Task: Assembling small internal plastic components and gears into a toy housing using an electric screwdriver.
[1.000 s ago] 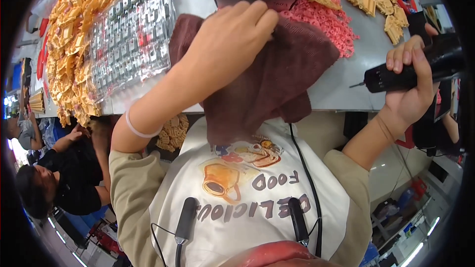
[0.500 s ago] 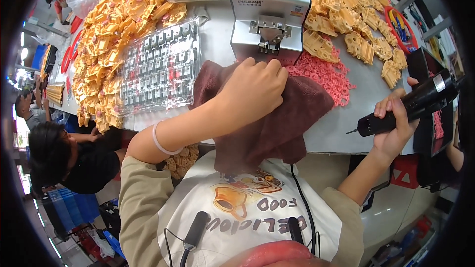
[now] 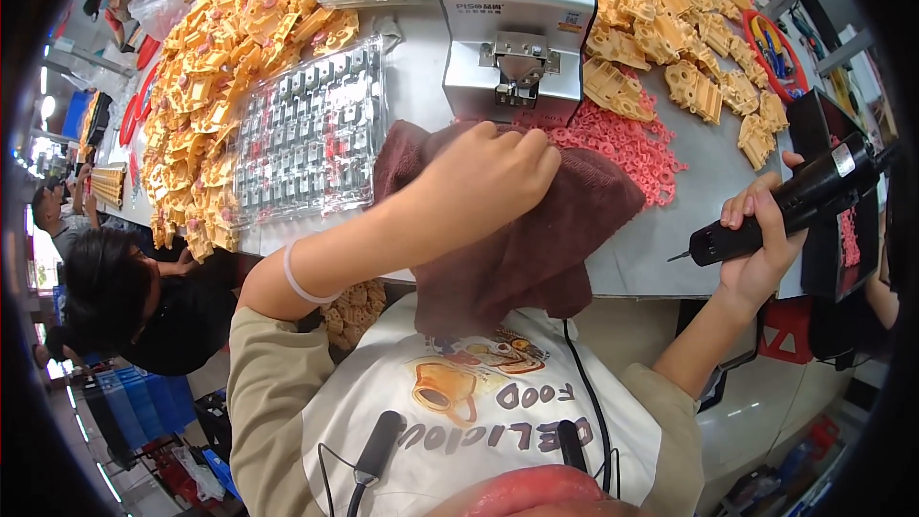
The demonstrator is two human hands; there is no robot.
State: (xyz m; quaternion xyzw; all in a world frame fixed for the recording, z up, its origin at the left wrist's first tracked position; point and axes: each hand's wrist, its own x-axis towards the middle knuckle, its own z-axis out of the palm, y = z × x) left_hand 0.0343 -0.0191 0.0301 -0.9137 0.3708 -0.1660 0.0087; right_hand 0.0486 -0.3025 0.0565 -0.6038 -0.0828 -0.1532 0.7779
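Holding the black electric screwdriver [image 3: 816, 191], the right hand [image 3: 756, 247] is wrapping its fingers around the barrel at 3 o'clock in my remote view, just above the bench [image 3: 643, 266]. I am seeing the tool's long axis running from 8 to 2 o'clock, its thin bit [image 3: 679, 257] pointing toward 8, its thick rear end facing 2. Near the centre, the left hand [image 3: 503, 172] is resting on the maroon cloth [image 3: 526, 249] with knuckles bent; its fingertips are hiding, so I cannot tell whether it is pinching the fabric. The cloth is draping over the bench edge toward 6 o'clock. A silver machine [image 3: 517, 0] is standing at 12, a clear tray of metal parts [image 3: 311, 129] is lying at 10, and small pink rings [image 3: 661, 168] are spreading at 2.
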